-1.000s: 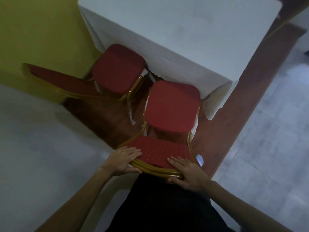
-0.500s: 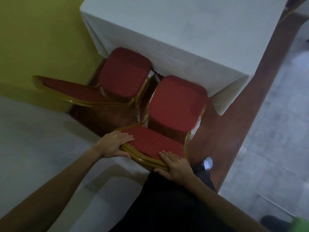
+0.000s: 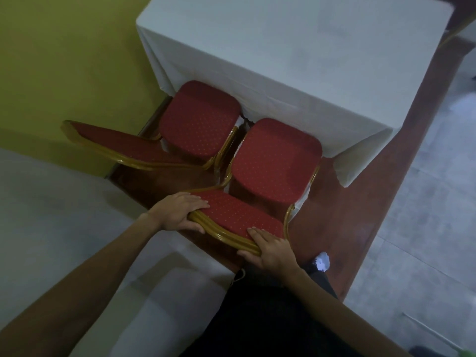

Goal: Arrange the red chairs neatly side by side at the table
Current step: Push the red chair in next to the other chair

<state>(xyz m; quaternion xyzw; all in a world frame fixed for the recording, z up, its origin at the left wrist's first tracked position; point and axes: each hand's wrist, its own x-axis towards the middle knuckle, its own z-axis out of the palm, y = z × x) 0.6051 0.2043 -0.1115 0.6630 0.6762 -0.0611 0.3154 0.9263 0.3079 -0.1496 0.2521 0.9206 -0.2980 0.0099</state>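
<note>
— Red cloth with small gold dots covered the near chair (image 3: 275,163); where did it stand?
— At the bench's (image 3: 296,60) near edge, by its right corner, front of the seat just under the white cloth's hem.
— And the hands?
— Both were on its gold-framed backrest. The left hand (image 3: 177,212) clasped the left end, fingers (image 3: 195,199) curled over the pad, thumb under the frame. The right hand (image 3: 270,251) was closed round the right end likewise.
— The second chair (image 3: 198,119)?
— Just beside it on the left, nearly touching, tucked further in, near the yellow-green wall (image 3: 64,60).
— Floor?
— Brown strip (image 3: 373,215) beneath the chairs, pale tiles (image 3: 425,228) outside.
</note>
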